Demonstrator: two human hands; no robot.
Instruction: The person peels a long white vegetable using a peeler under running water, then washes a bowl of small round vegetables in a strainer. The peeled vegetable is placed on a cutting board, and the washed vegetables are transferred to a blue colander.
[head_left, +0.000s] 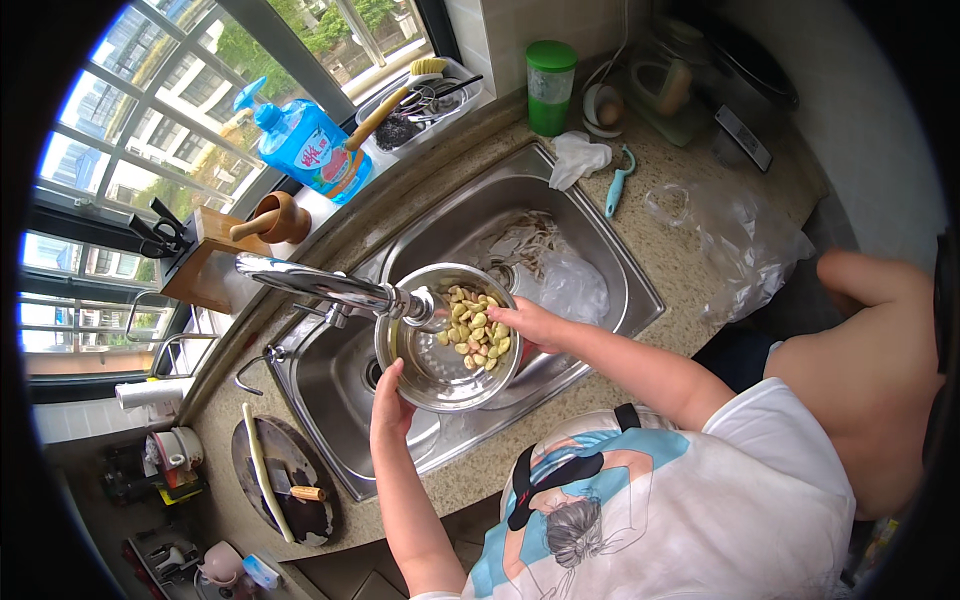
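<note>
Both my hands hold a shiny stainless steel bowl (420, 386) under the chrome faucet (322, 285), above the divider of a double-basin sink (626, 322). My left hand (392, 405) grips the bowl's lower left rim. My right hand (532, 324) grips its right side, with the thumb over the rim near the beans. Shelled broad beans (476, 326) lie gathered on the bowl's right side, and its floor shows beside them. In the right basin lie a clear plastic bag (574, 286) and wet peelings (529, 240). Whether water is running cannot be told.
A blue peeler (618, 187), a crumpled plastic bag (739, 240) and a green-lidded container (551, 90) are on the right counter. At left, a round board (307, 465) holds a cleaver (300, 491). A dish soap bottle (315, 150) stands by the window. Another person (862, 367) is at the right.
</note>
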